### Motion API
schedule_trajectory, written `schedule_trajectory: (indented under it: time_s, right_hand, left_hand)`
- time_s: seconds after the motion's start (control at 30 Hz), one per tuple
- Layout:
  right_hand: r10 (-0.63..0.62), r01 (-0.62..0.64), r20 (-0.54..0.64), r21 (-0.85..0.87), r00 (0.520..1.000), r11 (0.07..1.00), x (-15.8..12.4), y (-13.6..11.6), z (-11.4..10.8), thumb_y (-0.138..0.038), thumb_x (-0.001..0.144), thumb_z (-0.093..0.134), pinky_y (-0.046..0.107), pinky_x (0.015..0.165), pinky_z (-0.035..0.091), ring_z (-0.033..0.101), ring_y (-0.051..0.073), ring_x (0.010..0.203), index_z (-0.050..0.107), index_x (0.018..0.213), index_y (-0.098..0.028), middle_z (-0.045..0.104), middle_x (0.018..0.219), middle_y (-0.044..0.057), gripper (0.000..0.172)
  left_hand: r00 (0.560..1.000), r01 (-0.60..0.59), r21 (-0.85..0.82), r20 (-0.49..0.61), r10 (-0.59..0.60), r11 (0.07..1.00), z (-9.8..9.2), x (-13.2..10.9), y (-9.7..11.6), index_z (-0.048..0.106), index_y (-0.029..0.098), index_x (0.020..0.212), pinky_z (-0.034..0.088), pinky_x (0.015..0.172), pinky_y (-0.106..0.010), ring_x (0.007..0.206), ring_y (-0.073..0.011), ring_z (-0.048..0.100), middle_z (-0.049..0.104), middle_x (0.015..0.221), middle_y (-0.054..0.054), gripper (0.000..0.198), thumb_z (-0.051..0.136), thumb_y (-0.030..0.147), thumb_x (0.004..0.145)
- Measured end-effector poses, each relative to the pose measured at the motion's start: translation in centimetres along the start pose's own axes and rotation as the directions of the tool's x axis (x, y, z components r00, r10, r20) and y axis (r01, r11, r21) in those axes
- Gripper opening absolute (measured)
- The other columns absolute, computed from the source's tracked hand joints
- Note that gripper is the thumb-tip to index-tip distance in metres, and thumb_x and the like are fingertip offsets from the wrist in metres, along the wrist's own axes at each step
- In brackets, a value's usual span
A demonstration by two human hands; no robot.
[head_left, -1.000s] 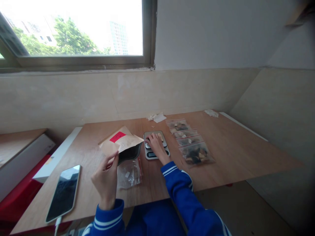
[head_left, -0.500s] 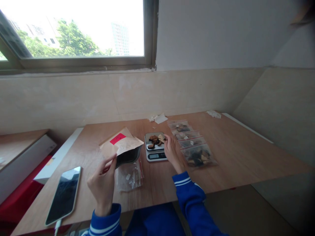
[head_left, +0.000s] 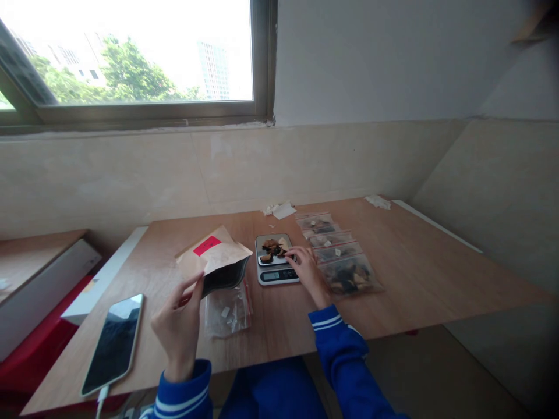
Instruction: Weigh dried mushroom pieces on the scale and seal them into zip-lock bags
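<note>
My left hand (head_left: 181,317) pinches the near edge of a kraft paper pouch (head_left: 225,254) with a red label. The pouch's mouth gapes toward me, dark inside. Beneath it lies a clear zip bag (head_left: 227,314) with a small white label. To the right is a small digital kitchen scale (head_left: 262,279). Brown and dark dried pieces (head_left: 273,247) are heaped on its metal plate. My right hand (head_left: 308,273) reaches over the plate's right edge, thumb and fingertips closed together at the pieces. What sits between those fingertips is too small to make out.
Several filled zip bags (head_left: 349,273) overlap in a row right of the scale. A phone (head_left: 114,343) with a charging cable lies at the left. Paper scraps (head_left: 283,210) and a crumpled tissue (head_left: 378,201) are along the back edge of the wooden table (head_left: 428,273).
My right hand has come slightly lower and toward me over the plate's right side, its fingertips now closer together. The left hand keeps its hold on the pouch.
</note>
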State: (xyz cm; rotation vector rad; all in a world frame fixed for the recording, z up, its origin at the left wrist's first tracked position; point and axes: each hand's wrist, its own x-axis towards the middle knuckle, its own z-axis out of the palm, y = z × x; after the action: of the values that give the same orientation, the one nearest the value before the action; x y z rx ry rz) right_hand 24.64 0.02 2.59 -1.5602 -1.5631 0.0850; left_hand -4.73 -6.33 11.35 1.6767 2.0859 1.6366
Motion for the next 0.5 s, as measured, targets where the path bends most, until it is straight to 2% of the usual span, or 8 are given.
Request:
schedule_trajectory:
  time_s: [0.1, 0.2, 0.23, 0.3, 0.4, 0.5]
  right_hand:
    - [-0.029, 0.037, -0.102, 0.085, 0.994, 0.996, -0.6, -1.3, -0.8, -0.032, 0.090, 0.054, 0.043, 0.094, 0.040, 0.057, 0.025, 0.101, 0.067, 0.088, -0.021, 0.064, 0.100, 0.009, 0.017]
    - [-0.054, 0.088, -0.141, 0.251, 0.989, 0.964, -2.3, -5.1, -1.9, -0.029, 0.094, 0.047, 0.037, 0.088, 0.046, 0.058, 0.022, 0.096, 0.064, 0.091, -0.021, 0.062, 0.095, 0.008, 0.020]
    - [-0.077, 0.106, -0.104, 0.309, 0.992, 0.945, -3.0, -6.9, -2.1, -0.027, 0.095, 0.044, 0.035, 0.085, 0.048, 0.059, 0.021, 0.094, 0.064, 0.092, -0.022, 0.062, 0.094, 0.007, 0.020]
    - [-0.204, 0.185, 0.004, 0.412, 0.979, 0.892, -4.3, -10.7, -2.1, -0.023, 0.096, 0.042, 0.034, 0.087, 0.049, 0.060, 0.020, 0.097, 0.063, 0.096, -0.022, 0.064, 0.094, 0.006, 0.021]
    - [-0.374, 0.260, 0.178, 0.457, 0.910, 0.851, -5.3, -15.6, -0.9, -0.018, 0.097, 0.039, 0.034, 0.095, 0.047, 0.058, 0.019, 0.107, 0.063, 0.109, -0.021, 0.066, 0.107, 0.007, 0.027]
    - [-0.328, 0.227, 0.334, 0.307, 0.884, 0.924, -5.0, -18.0, 1.1, -0.016, 0.097, 0.036, 0.035, 0.095, 0.048, 0.059, 0.022, 0.108, 0.064, 0.110, -0.014, 0.066, 0.110, 0.013, 0.031]
  left_hand:
    - [1.000, 0.006, -0.009, 0.011, -0.006, 1.000, -0.1, -0.1, 0.0, 0.076, 0.027, 0.093, 0.045, 0.062, -0.026, 0.069, -0.0194, 0.070, 0.073, 0.069, -0.001, 0.032, 0.062, 0.052, 0.079]
    - [1.000, 0.020, -0.021, 0.019, -0.019, 1.000, 0.0, -0.4, 0.0, 0.076, 0.027, 0.093, 0.044, 0.062, -0.025, 0.069, -0.0190, 0.070, 0.073, 0.069, 0.000, 0.032, 0.063, 0.053, 0.079]
    - [1.000, 0.024, -0.021, 0.020, -0.024, 0.999, 0.1, -0.5, -0.1, 0.076, 0.028, 0.093, 0.044, 0.062, -0.025, 0.069, -0.0189, 0.070, 0.072, 0.068, 0.000, 0.032, 0.063, 0.053, 0.078]
    - [0.999, 0.027, -0.022, 0.027, -0.026, 0.999, 0.2, -0.7, -0.1, 0.076, 0.028, 0.093, 0.044, 0.062, -0.025, 0.069, -0.0186, 0.070, 0.072, 0.067, 0.000, 0.032, 0.063, 0.054, 0.079]
    - [0.998, 0.015, -0.026, 0.053, -0.013, 1.000, 0.4, -1.0, -0.1, 0.076, 0.027, 0.093, 0.045, 0.061, -0.025, 0.068, -0.0180, 0.070, 0.073, 0.069, 0.000, 0.033, 0.062, 0.054, 0.079]
    - [0.998, 0.005, -0.024, 0.067, -0.004, 1.000, 0.4, -1.4, -0.2, 0.076, 0.027, 0.094, 0.046, 0.062, -0.024, 0.068, -0.0179, 0.070, 0.073, 0.069, 0.000, 0.031, 0.062, 0.052, 0.080]
